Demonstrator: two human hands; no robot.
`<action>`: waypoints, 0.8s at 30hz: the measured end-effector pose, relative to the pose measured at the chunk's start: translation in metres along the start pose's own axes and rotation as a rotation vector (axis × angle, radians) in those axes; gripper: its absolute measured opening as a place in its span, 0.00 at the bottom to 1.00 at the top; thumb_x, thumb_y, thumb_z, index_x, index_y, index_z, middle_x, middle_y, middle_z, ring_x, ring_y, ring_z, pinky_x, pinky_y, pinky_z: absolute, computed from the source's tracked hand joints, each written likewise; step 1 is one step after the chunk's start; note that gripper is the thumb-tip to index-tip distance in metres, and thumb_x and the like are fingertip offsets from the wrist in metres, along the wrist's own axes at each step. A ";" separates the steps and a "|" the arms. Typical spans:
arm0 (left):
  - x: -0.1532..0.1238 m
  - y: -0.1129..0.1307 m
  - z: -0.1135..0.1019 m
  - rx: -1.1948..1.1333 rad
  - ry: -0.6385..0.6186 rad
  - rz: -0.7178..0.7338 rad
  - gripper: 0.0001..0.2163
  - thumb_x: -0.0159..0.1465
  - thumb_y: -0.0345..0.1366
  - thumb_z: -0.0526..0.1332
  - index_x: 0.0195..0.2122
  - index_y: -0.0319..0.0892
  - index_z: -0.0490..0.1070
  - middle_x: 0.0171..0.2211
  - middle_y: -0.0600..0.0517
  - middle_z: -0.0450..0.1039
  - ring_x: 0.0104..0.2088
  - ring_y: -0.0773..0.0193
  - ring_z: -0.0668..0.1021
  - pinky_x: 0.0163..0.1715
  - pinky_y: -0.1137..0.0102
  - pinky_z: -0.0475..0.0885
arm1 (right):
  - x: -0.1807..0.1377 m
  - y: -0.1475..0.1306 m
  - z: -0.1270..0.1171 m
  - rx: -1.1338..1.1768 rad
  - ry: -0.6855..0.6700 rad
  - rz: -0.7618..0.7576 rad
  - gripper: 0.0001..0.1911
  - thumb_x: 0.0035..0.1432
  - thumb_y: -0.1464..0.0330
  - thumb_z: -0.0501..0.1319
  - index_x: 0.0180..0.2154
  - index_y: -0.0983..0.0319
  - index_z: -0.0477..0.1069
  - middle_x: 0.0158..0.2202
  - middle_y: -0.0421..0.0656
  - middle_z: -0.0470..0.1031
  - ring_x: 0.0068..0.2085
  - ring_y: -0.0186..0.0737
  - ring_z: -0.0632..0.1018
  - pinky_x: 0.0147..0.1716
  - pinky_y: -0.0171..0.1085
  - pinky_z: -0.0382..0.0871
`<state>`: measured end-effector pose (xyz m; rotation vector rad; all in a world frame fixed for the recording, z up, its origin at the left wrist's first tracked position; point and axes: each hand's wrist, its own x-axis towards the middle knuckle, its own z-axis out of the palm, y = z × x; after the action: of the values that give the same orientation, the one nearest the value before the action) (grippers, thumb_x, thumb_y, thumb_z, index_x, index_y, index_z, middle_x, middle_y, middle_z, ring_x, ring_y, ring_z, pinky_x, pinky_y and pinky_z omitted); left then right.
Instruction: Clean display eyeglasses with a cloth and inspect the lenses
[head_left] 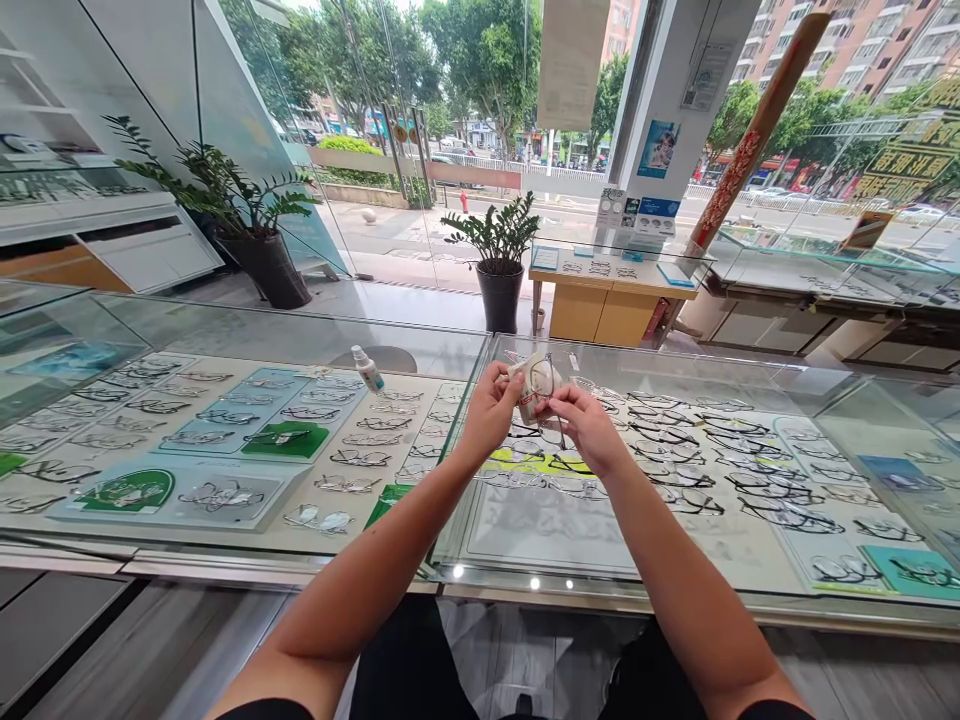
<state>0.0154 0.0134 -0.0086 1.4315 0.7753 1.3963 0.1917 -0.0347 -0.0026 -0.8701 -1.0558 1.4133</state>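
Above the glass counter, my left hand (491, 408) grips a crumpled off-white cloth (531, 385) with red print on it. A pair of thin-framed eyeglasses (549, 372) lies against the cloth, and one temple points downward. The fingers of my right hand (591, 425) are pinched on the eyeglasses from the right side. How far the cloth wraps the lenses is hidden by my fingers. To the left, a small white spray bottle (367, 370) stands on the glass top.
Many eyeglass frames (667, 440) lie in rows inside the glass display counter (540, 540) below my hands. A potted plant (501, 290) and a wooden display table (600, 310) stand beyond it. Another potted plant (262, 260) is farther left, near the window.
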 end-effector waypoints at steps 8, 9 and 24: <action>-0.009 -0.001 0.001 0.227 -0.029 0.140 0.16 0.74 0.53 0.66 0.42 0.46 0.69 0.33 0.54 0.77 0.35 0.62 0.81 0.40 0.68 0.74 | 0.001 0.003 0.001 -0.012 0.021 -0.011 0.23 0.54 0.51 0.80 0.34 0.57 0.74 0.38 0.41 0.86 0.43 0.44 0.85 0.51 0.45 0.79; -0.010 0.000 0.001 0.253 -0.031 0.148 0.15 0.74 0.53 0.66 0.43 0.46 0.70 0.33 0.54 0.78 0.36 0.61 0.82 0.41 0.68 0.74 | 0.001 0.002 0.001 -0.010 0.021 -0.013 0.23 0.54 0.51 0.80 0.34 0.56 0.74 0.38 0.41 0.86 0.43 0.44 0.85 0.51 0.45 0.79; 0.001 -0.006 0.003 -0.119 -0.018 0.001 0.32 0.57 0.63 0.79 0.45 0.46 0.67 0.34 0.55 0.78 0.32 0.64 0.79 0.35 0.69 0.73 | 0.001 0.004 0.002 -0.013 -0.106 -0.088 0.21 0.57 0.50 0.79 0.35 0.56 0.75 0.37 0.41 0.85 0.43 0.43 0.84 0.44 0.41 0.76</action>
<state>0.0193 0.0160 -0.0135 1.3506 0.6688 1.4045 0.1883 -0.0339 -0.0061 -0.7561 -1.1705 1.3922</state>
